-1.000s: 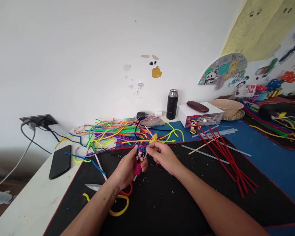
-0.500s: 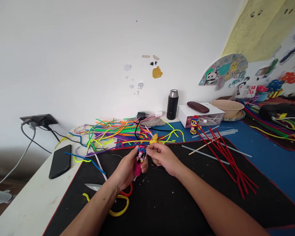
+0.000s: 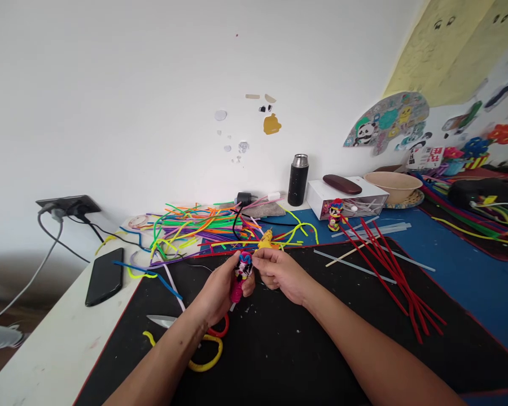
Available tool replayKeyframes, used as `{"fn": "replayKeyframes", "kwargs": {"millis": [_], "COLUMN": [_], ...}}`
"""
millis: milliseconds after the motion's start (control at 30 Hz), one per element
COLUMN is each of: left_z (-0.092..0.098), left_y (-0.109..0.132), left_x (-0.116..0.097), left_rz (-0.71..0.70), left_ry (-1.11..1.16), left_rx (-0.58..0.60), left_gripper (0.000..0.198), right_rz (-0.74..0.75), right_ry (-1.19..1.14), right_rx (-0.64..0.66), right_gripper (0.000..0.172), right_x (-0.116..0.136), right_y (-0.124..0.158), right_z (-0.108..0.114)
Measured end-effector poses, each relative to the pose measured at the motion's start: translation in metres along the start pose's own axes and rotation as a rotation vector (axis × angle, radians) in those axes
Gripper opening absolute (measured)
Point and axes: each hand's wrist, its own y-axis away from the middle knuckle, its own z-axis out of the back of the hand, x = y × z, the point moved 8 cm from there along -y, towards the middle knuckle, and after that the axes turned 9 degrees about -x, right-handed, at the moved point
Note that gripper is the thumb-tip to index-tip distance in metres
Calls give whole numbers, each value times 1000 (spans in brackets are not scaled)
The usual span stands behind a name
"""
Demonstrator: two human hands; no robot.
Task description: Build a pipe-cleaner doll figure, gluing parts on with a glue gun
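Note:
A small pipe-cleaner doll point(image 3: 242, 269) with a blue and pink head and a magenta lower part is wrapped in the fingers of my left hand point(image 3: 220, 287). Close to the right side of its head, my right hand point(image 3: 281, 273) pinches thumb against forefinger; whatever lies between those fingertips is too small to make out. Just behind the right hand lies a yellow pipe-cleaner piece point(image 3: 266, 239). Under my left forearm are scissors point(image 3: 211, 354) with yellow and red handles, partly hidden. Both hands are above the black mat point(image 3: 271, 355).
Coloured pipe cleaners point(image 3: 198, 228) are heaped along the wall. Red pipe cleaners point(image 3: 400, 276) lie at the right, near a second doll point(image 3: 335, 215) by a white box point(image 3: 317, 197). A black bottle point(image 3: 298, 183) stands behind; a phone point(image 3: 105, 277) lies at the left.
The whole view has shifted very slightly. Both hands and the doll hold nearly the same position as before.

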Motion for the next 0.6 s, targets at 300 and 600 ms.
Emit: {"fn": "replayKeyframes", "kwargs": {"millis": [300, 600], "left_z": [4, 17], "left_y": [-3, -1], "left_x": [0, -14], "left_rz": [-42, -272], "left_ry": [-34, -274], "left_rx": [-24, -198], "left_gripper": [50, 49], "right_rz": [-21, 91], "right_ry": [-31, 54], "right_rx": [32, -67], "right_gripper": [45, 42], "right_x": [-2, 4], "right_y": [0, -1], "right_z": [-2, 5]}}
